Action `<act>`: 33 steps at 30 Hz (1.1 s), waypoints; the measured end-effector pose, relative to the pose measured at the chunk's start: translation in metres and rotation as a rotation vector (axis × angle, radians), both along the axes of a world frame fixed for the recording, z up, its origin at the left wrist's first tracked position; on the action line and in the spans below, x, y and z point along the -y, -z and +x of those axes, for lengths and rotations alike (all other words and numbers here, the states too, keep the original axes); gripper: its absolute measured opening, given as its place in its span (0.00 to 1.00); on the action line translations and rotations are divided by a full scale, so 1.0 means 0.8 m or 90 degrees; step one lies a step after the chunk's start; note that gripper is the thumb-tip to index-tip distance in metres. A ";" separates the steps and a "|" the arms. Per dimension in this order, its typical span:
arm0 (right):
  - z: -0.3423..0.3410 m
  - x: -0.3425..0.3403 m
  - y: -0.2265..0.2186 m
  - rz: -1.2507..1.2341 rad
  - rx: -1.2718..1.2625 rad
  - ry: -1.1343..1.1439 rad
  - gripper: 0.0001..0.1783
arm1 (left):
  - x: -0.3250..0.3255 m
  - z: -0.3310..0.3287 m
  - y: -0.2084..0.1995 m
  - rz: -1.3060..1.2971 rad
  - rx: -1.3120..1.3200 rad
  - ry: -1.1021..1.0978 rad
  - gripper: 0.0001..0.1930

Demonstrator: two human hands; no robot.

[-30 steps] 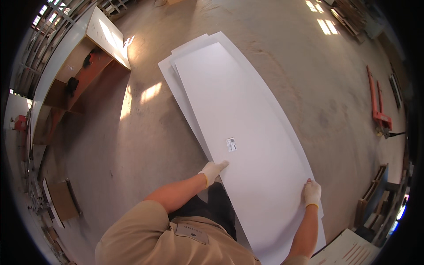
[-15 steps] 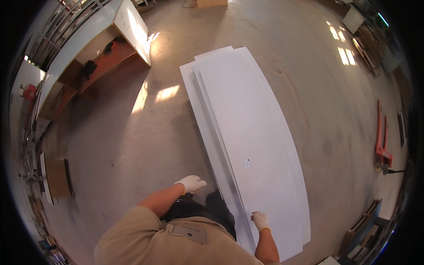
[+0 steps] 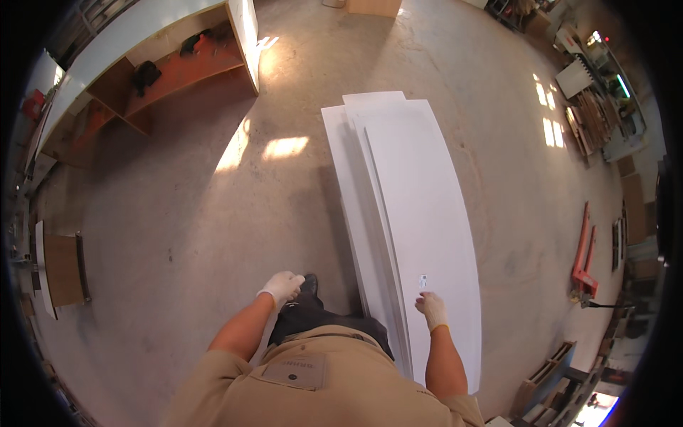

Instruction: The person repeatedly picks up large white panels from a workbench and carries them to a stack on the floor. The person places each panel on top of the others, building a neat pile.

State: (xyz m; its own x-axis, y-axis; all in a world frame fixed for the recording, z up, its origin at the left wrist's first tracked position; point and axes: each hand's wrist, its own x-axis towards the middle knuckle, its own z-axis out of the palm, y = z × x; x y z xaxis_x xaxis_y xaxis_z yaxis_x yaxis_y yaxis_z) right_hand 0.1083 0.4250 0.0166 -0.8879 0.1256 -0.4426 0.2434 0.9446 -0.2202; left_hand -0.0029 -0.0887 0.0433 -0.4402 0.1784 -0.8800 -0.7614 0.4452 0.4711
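Note:
Long white panels [image 3: 427, 192] lie in a stack beside me on my right, with stepped, uneven edges. On the top panel there is a small printed label [image 3: 423, 281]. My right hand [image 3: 432, 312], in a pale glove with bare fingertips, hangs over the stack just below the label, its fingers curled in. Whether it touches the panel I cannot tell. To the left of the stack, my left hand [image 3: 283, 286] is in front of my body above my dark shoe [image 3: 309, 285]. It wears a pale glove too, its fingers are closed, and nothing shows in it.
At the far left stands a white-topped wooden cabinet [image 3: 178, 78] with dark items on its shelf. A red pallet jack [image 3: 585, 260] is on the right, and stacked boards [image 3: 548, 377] lean at the lower right. Concrete floor [image 3: 192, 228] surrounds the panels.
I have moved forward alongside the stack, and my view has turned. My right hand is now close to the label. My left hand's fingers have curled in more.

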 end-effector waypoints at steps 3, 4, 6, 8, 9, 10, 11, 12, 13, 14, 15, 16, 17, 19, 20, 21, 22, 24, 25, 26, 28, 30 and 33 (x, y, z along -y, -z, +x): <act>-0.078 0.073 0.008 -0.348 0.077 0.349 0.15 | 0.066 -0.038 -0.010 0.043 -0.101 -0.195 0.22; -0.107 0.103 0.015 -0.513 0.134 0.540 0.14 | 0.093 -0.048 -0.014 0.043 -0.106 -0.244 0.22; -0.169 0.170 0.010 -0.566 0.171 0.485 0.13 | 0.160 -0.052 -0.026 0.024 -0.119 -0.358 0.22; -0.213 0.203 0.020 -0.546 0.136 0.292 0.13 | 0.218 -0.047 -0.027 -0.033 -0.118 -0.423 0.22; -0.226 0.190 0.054 -0.484 0.077 0.139 0.14 | 0.239 -0.049 -0.004 -0.046 -0.085 -0.437 0.23; -0.255 0.223 0.050 -0.456 0.124 0.150 0.15 | 0.281 -0.024 0.021 -0.090 -0.051 -0.479 0.25; -0.287 0.258 0.039 -0.425 0.171 0.154 0.16 | 0.324 0.011 0.045 -0.101 -0.031 -0.530 0.25; -0.314 0.273 0.039 -0.387 0.179 0.116 0.19 | 0.347 0.037 0.062 -0.100 -0.008 -0.566 0.25; -0.330 0.282 0.046 -0.343 0.186 0.088 0.21 | 0.344 0.048 0.063 -0.130 0.020 -0.611 0.23; -0.349 0.294 0.054 -0.302 0.196 0.057 0.24 | 0.344 0.065 0.059 -0.167 0.048 -0.658 0.21; -0.378 0.329 0.040 -0.315 0.246 0.055 0.23 | 0.367 0.114 0.081 -0.176 0.069 -0.720 0.19; -0.399 0.347 0.047 -0.303 0.263 -0.005 0.21 | 0.388 0.144 0.104 -0.175 0.089 -0.771 0.18; -0.421 0.347 0.068 -0.277 0.266 -0.044 0.20 | 0.387 0.131 0.104 -0.347 -0.008 -0.356 0.16; -0.473 0.385 0.080 -0.183 0.239 -0.143 0.16 | 0.376 0.105 0.078 -0.440 -0.105 -0.067 0.15; -0.505 0.415 0.086 -0.142 0.221 -0.208 0.14 | 0.377 0.098 0.064 -0.391 -0.097 -0.201 0.14; -0.522 0.423 0.089 -0.074 0.148 -0.413 0.12 | 0.368 0.081 0.044 -0.324 -0.091 -0.318 0.14; -0.553 0.444 0.088 -0.007 0.065 -0.620 0.11 | 0.370 0.053 0.021 -0.261 -0.087 -0.437 0.14; -0.614 0.521 0.050 0.028 0.099 -0.653 0.12 | 0.395 -0.008 -0.013 -0.139 -0.073 -0.572 0.15; -0.646 0.562 0.017 0.032 0.102 -0.655 0.12 | 0.411 -0.037 -0.024 -0.081 -0.067 -0.596 0.16; -0.679 0.599 -0.019 0.002 0.076 -0.629 0.13 | 0.426 -0.065 -0.035 -0.024 -0.059 -0.620 0.17; -0.723 0.650 -0.048 -0.161 0.110 -0.296 0.18 | 0.464 -0.103 -0.024 0.192 -0.017 -0.837 0.17; -0.742 0.688 -0.094 -0.163 0.149 -0.240 0.21 | 0.468 -0.153 -0.064 0.094 -0.020 -0.799 0.13; -0.764 0.697 -0.074 -0.115 0.161 -0.138 0.25 | 0.492 -0.201 -0.062 -0.079 0.009 -0.723 0.12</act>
